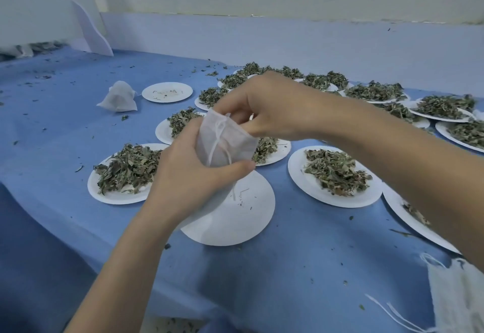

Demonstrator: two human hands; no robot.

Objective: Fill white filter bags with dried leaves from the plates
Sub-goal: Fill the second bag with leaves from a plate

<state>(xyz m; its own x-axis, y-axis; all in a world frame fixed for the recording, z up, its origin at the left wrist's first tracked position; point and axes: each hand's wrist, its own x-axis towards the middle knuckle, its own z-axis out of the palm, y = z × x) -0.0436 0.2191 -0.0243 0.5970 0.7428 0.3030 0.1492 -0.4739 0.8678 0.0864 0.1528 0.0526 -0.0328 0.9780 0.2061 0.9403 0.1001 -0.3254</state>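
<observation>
My left hand (192, 173) grips a white filter bag (225, 140) from below, its drawstring hanging down the front. My right hand (269, 107) has its fingers curled at the bag's open top, pinching the rim. The bag is held above an empty white plate (235, 217) that carries only a few crumbs. Plates heaped with dried leaves lie around: one at the left (123, 173), one at the right (334, 175), and several more behind my hands toward the far right.
A filled white bag (119, 97) lies on the blue cloth at the left, next to an emptied plate (167, 92). Flat unfilled bags with strings (455, 298) lie at the lower right table edge. Leaf bits litter the cloth. A wall stands behind.
</observation>
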